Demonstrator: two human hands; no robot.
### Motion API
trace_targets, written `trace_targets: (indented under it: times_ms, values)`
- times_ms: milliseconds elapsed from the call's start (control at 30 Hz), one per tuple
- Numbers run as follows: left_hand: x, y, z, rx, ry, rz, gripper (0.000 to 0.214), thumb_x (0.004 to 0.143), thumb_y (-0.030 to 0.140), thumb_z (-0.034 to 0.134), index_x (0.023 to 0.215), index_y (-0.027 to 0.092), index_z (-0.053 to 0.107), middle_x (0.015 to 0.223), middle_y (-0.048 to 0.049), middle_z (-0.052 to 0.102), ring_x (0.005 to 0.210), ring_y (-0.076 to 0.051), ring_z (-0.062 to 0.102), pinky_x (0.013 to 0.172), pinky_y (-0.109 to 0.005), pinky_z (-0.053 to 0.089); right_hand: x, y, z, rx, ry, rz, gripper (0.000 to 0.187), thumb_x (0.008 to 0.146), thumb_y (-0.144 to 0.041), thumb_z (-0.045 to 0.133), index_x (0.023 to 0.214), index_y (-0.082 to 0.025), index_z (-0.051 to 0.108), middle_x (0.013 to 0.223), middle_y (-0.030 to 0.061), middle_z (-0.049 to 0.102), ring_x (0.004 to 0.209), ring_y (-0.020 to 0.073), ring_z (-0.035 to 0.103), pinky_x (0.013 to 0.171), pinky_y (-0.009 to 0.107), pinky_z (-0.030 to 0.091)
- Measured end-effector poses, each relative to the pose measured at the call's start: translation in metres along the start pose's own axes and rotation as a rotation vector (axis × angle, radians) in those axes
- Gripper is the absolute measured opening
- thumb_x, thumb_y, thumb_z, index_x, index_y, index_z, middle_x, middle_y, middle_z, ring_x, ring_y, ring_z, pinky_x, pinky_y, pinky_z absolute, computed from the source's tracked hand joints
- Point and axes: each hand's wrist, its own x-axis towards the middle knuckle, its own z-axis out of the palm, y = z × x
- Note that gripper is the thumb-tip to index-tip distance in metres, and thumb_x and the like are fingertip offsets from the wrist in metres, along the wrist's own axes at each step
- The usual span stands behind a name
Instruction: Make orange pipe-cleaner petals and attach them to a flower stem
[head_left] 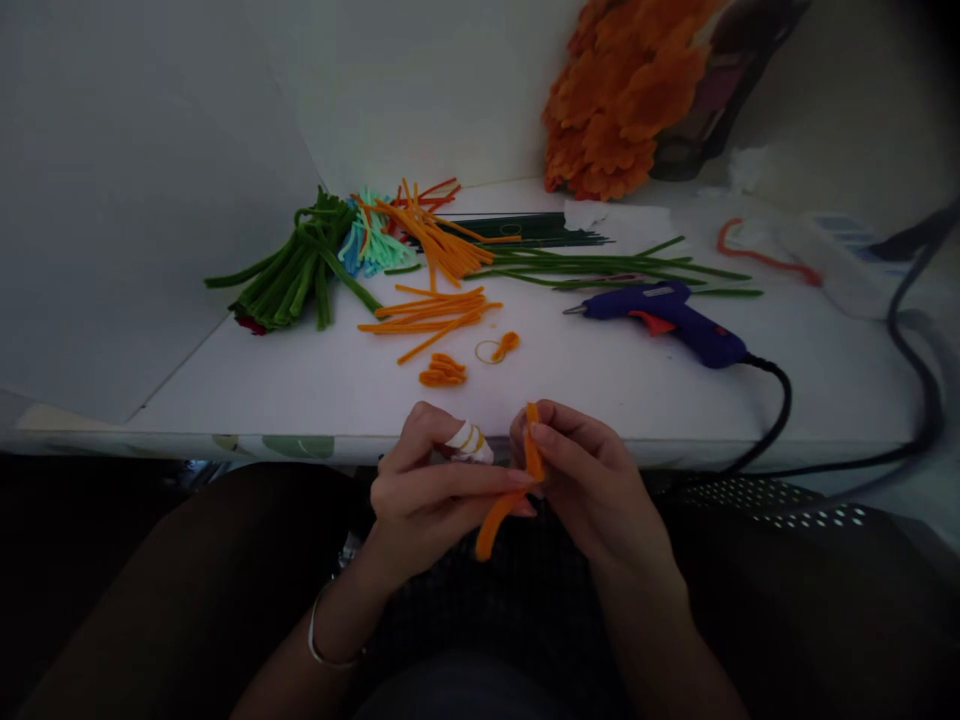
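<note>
An orange pipe cleaner (491, 525) is bent between my two hands, in front of the table edge. My left hand (431, 490) pinches it near the bend, with one finger wrapped in white material and a yellow band. The fingers of my right hand (589, 460) close on its upper part, which points upward. Just beyond my hands on the table lie a small folded orange bundle (442, 371) and a little orange loop piece (509, 343) by a thin ring. Several short orange pipe cleaners (435, 313) are spread behind them.
A blue glue gun (675, 322) lies on the right, its black cord (784, 400) running over the table edge. Green pipe cleaners (300, 265) are heaped at left; long green stems (615, 265) lie across the back. Orange flowers (619, 100) stand behind, and a white box (847, 265) is at right.
</note>
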Motion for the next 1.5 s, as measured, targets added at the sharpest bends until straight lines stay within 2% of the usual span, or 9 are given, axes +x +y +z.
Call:
trace_targets:
  times_ms: [167,300,400,767,900,1067,1167,1300,1500]
  values:
    - [0.012,0.009,-0.003,-0.201,-0.107,-0.312,0.005,0.072,0.024,0.075,0.073,0.021,0.071,0.074,-0.0001,0.053,0.072,-0.012,0.051,0.062,-0.025,0.044,-0.006,-0.002,-0.003,-0.223,0.007,-0.133,0.01,0.079,-0.027,0.067,0.075,-0.02,0.061,0.063,-0.0047,0.057,0.053,0.0064,0.047,0.049,0.018,0.04]
    - [0.019,0.009,-0.007,-0.378,-0.297,-0.59,0.016,0.076,0.029,0.071,0.066,0.017,0.066,0.076,-0.0015,0.051,0.07,-0.012,0.051,0.062,-0.026,0.044,-0.01,-0.007,-0.002,-0.391,-0.012,-0.176,0.01,0.076,-0.022,0.069,0.072,-0.02,0.059,0.065,-0.0038,0.059,0.058,0.0089,0.054,0.052,0.019,0.045]
    - [0.024,0.007,-0.009,-0.465,-0.389,-0.666,0.017,0.075,0.026,0.072,0.063,0.016,0.065,0.073,-0.0005,0.051,0.067,-0.011,0.051,0.061,-0.025,0.043,-0.011,-0.008,-0.001,-0.406,-0.044,-0.18,0.011,0.075,-0.02,0.069,0.072,-0.02,0.059,0.065,-0.0036,0.059,0.059,0.009,0.056,0.053,0.019,0.046]
    - [0.016,0.02,0.002,-0.088,-0.25,-0.532,0.016,0.087,0.026,0.058,0.074,0.018,0.061,0.073,0.0005,0.05,0.069,-0.011,0.047,0.06,-0.024,0.039,-0.006,0.009,0.001,-0.441,0.166,-0.388,0.012,0.082,-0.022,0.063,0.072,-0.021,0.056,0.067,-0.0037,0.056,0.063,0.0093,0.055,0.058,0.02,0.048]
    - [0.019,0.022,-0.006,-0.126,-0.353,-0.568,0.021,0.09,0.026,0.053,0.071,0.018,0.055,0.075,0.0007,0.048,0.07,-0.011,0.047,0.06,-0.023,0.038,-0.005,0.008,-0.006,-0.508,0.08,-0.461,0.009,0.083,-0.02,0.063,0.089,-0.026,0.061,0.082,-0.0016,0.057,0.072,0.0113,0.057,0.064,0.023,0.051]
    - [0.025,0.023,-0.018,-0.116,-0.531,-0.514,0.02,0.091,0.026,0.052,0.073,0.018,0.058,0.078,-0.0018,0.055,0.076,-0.014,0.052,0.07,-0.026,0.044,-0.005,-0.01,-0.02,-0.894,-0.128,-0.703,0.047,0.078,-0.021,0.069,0.122,-0.036,0.056,0.122,0.0037,0.055,0.108,0.0219,0.054,0.089,0.038,0.05]
    - [0.025,0.024,-0.02,-0.109,-0.532,-0.462,0.018,0.09,0.027,0.052,0.076,0.019,0.06,0.079,-0.0024,0.057,0.075,-0.015,0.053,0.068,-0.027,0.045,-0.005,-0.015,-0.024,-0.979,-0.245,-0.724,0.047,0.078,-0.022,0.069,0.122,-0.035,0.057,0.113,0.0033,0.063,0.103,0.0216,0.059,0.086,0.037,0.051]
    - [0.025,0.024,-0.02,-0.152,-0.53,-0.508,0.02,0.091,0.026,0.051,0.075,0.019,0.06,0.075,-0.0013,0.051,0.072,-0.013,0.05,0.065,-0.026,0.042,-0.006,-0.01,-0.027,-0.916,-0.164,-0.769,0.045,0.075,-0.016,0.072,0.115,-0.033,0.06,0.094,0.0014,0.069,0.082,0.019,0.064,0.072,0.034,0.054]
    - [0.025,0.022,-0.022,-0.21,-0.521,-0.569,0.021,0.091,0.024,0.05,0.073,0.017,0.059,0.077,-0.0007,0.048,0.073,-0.012,0.048,0.066,-0.025,0.038,-0.006,-0.006,-0.028,-0.884,-0.144,-0.798,0.038,0.076,-0.007,0.068,0.106,-0.031,0.064,0.088,0.0004,0.068,0.077,0.0169,0.064,0.066,0.031,0.053]
